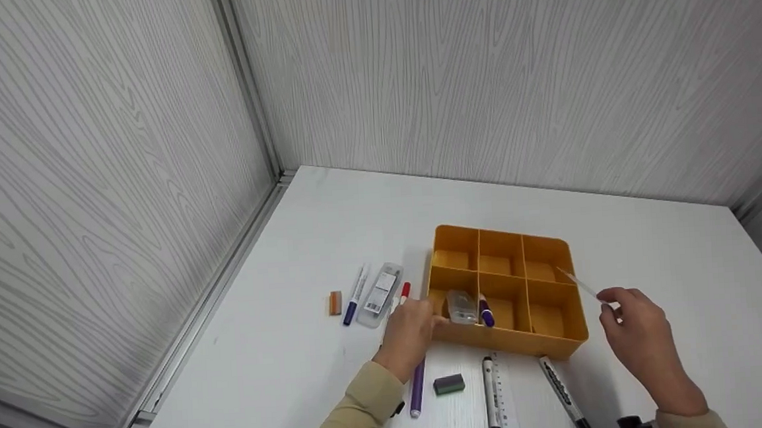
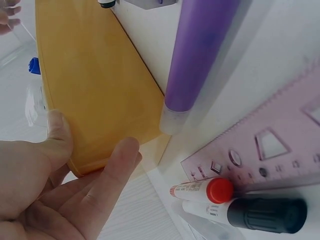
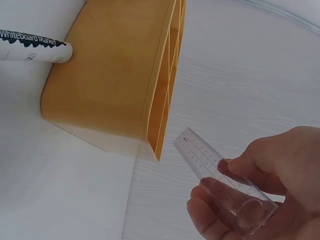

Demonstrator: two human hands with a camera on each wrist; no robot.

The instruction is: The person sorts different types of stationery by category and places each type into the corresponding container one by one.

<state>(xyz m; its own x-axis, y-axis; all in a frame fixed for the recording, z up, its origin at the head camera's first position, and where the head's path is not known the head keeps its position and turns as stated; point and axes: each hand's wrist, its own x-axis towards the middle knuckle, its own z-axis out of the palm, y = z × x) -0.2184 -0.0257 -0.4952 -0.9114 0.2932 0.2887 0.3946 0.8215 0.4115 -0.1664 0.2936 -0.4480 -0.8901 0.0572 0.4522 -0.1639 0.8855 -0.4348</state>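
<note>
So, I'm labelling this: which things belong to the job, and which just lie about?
Job, likely:
clear ruler, in right hand
orange box, gripped by left hand
clear case, inside box

Apparently lying about:
labelled case
purple marker
whiteboard marker
dark block
orange block

The left forearm (image 1: pixel 351 421), in a beige sleeve, slants from the near edge toward the far right, and the left hand (image 1: pixel 409 334) grips between its thumb (image 2: pixel 60 137) and extended fingers (image 2: pixel 117 172). Well apart to its right, the right forearm (image 1: pixel 676 391) (bare at the wrist) leans far and left — the right hand (image 1: pixel 636 327) pinching lightly, thumb opposite bent fingers.
</note>
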